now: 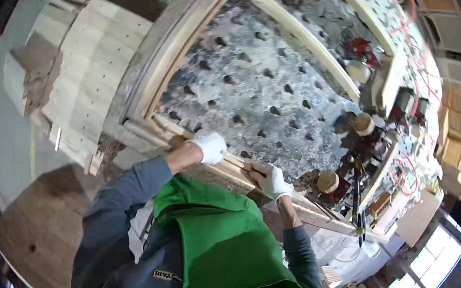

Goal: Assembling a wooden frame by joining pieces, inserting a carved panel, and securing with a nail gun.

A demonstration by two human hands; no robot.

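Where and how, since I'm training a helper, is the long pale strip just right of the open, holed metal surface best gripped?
Probably take the long pale strip near mid-length, thumb and fingers across its narrow width, coming from the left, where the holed metal surface leaves room. Round wooden blocks sit near both its ends.

Worktable (259, 97): mottled grey top, scuffed, rows of dark holes across it. Wood strips (237, 162) run along the near edge, a stacked timber rail (173, 56) up the left side, and a pale slat (310, 42) slants across the far right part, with another pale rail (358, 10) beyond it. Round wooden blocks (328, 181) with red fittings sit along the right side, plus a long dark bar (357, 189) near right.
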